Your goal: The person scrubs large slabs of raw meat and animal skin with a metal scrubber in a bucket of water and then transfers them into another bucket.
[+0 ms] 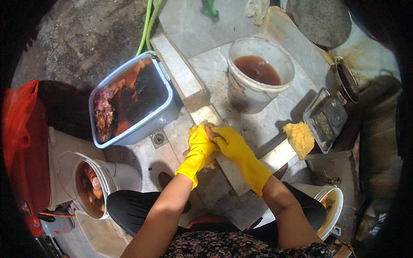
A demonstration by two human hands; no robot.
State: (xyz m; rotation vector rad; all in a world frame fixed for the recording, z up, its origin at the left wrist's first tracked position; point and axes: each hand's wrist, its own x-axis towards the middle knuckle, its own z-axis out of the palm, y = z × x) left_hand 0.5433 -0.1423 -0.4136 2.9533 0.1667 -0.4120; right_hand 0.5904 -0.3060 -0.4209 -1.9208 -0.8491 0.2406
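Note:
In yellow rubber gloves, my left hand (203, 142) and my right hand (230, 138) meet over a tiled ledge in front of me. Between them they grip a brownish piece (210, 128), mostly covered by the fingers; it looks like meat, though I cannot tell which kind. Left of the hands stands a blue-grey plastic tub (142, 129) with dark liquid and reddish pieces of meat or offal (105, 113). A white plastic bucket (250, 96) of reddish-brown liquid is beyond my right hand.
Another white bucket (125, 175), holding pieces in brown liquid, is by my left knee. One more bucket (337, 206) sits by my right knee. A yellow sponge or cloth (299, 139) lies against a metal tray (326, 119). A floor drain (159, 138), green hose (144, 29) and red plastic bag (21, 113) lie left.

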